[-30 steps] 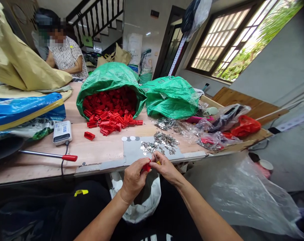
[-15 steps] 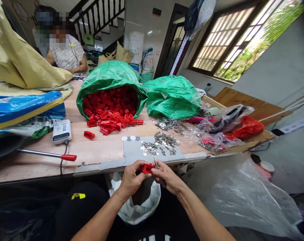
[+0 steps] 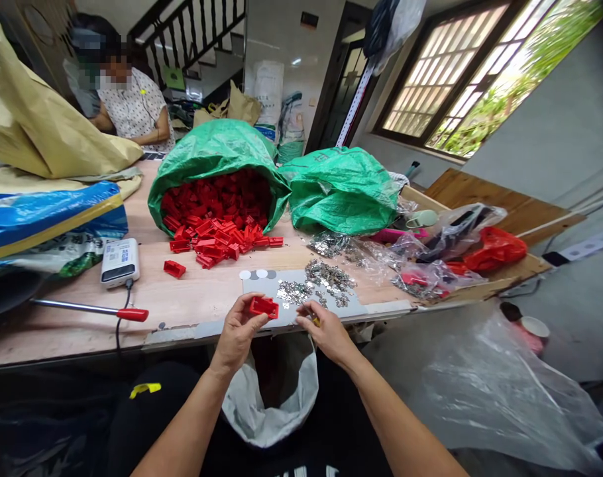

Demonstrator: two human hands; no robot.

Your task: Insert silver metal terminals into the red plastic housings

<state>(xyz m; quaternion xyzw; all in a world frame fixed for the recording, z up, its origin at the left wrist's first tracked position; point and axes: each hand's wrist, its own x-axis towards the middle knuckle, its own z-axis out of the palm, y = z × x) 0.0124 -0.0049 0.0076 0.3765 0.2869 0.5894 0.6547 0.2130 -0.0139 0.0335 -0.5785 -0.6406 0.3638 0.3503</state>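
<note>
My left hand (image 3: 238, 331) pinches a hollow red plastic housing (image 3: 264, 307), its open side facing up, just above the table's front edge. To its right, apart from the housing, my right hand (image 3: 326, 331) is closed around a thin metal tool; a bit of yellow (image 3: 317, 322) shows between the fingers. The rest of that tool is hidden. Small metal pieces (image 3: 295, 291) lie in loose piles on a grey sheet (image 3: 259, 286) just beyond my hands. An open white sack (image 3: 269, 424) stands below them.
A green sack (image 3: 217, 149) spills many red housings (image 3: 215, 242); another green sack (image 3: 341, 192) lies beside it. A white power bank (image 3: 120, 262) and a red-handled metal rod (image 3: 132, 315) are on the left. Plastic bags (image 3: 431, 271) crowd the right. Across the table sits a person (image 3: 135, 109).
My left hand has moved left and up with the red housing, away from my right hand. The tool's thin shaft, upright earlier, is now mostly out of sight in my right hand.
</note>
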